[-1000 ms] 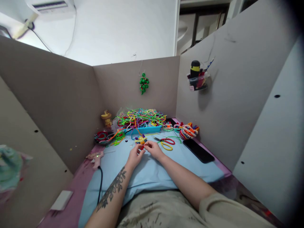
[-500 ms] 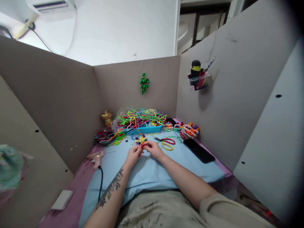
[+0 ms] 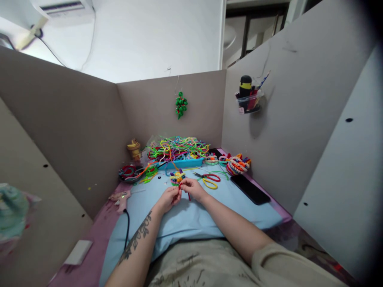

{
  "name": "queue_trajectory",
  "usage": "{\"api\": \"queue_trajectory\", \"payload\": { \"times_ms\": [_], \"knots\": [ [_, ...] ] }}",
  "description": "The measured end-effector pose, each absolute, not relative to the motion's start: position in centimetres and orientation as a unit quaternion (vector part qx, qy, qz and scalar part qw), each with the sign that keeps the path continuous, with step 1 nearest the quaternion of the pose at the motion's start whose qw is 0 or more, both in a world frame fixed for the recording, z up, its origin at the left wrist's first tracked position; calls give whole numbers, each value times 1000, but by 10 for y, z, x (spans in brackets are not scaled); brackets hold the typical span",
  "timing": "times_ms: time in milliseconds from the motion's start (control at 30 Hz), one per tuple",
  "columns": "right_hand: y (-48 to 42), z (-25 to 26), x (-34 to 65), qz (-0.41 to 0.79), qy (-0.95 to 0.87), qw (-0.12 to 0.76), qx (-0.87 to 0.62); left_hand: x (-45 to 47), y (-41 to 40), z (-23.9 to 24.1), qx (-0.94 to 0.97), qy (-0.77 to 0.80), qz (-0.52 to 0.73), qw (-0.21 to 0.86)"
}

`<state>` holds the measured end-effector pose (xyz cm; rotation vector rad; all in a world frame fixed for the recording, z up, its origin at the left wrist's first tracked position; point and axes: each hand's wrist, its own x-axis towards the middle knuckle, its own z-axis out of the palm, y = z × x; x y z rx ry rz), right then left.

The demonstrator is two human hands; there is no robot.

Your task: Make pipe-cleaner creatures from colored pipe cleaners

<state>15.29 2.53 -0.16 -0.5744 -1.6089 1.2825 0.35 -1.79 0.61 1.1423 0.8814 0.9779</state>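
A short red pipe cleaner (image 3: 180, 186) is pinched between my two hands over the blue cloth. My left hand (image 3: 170, 198) has its fingers closed on one part of it. From the other side my right hand (image 3: 192, 188) grips it, and a red end hangs below the fingers. Just beyond my fingertips lies a multicoloured pipe-cleaner figure (image 3: 177, 177) with purple tips on top. Scissors (image 3: 209, 179) with red and yellow handles rest to the right of it.
A blue tray (image 3: 188, 163) heaped with coloured pipe cleaners stands at the back. A pink glue gun (image 3: 123, 200) with a black cord lies left. On the right are a black phone (image 3: 250, 189) and an orange-and-white striped bundle (image 3: 237, 164). Grey panels (image 3: 173, 107) enclose the table.
My left hand has turned and shifted slightly down, its fingers now more spread along its side. More of the red pipe cleaner shows, with an end hanging under my right hand.
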Motion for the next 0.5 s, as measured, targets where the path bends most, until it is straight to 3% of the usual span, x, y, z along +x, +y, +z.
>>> {"api": "queue_trajectory", "payload": {
  "times_ms": [167, 367, 500],
  "knots": [
    [21, 4, 153, 534, -662, 474, -228, 8, -21, 10, 509, 380, 433, 640],
    [21, 6, 152, 488, -657, 507, -271, 8, -18, 10, 572, 408, 481, 525],
    [23, 6, 153, 485, -656, 516, -261, 5, -15, 8, 569, 427, 493, 501]
  ]
}}
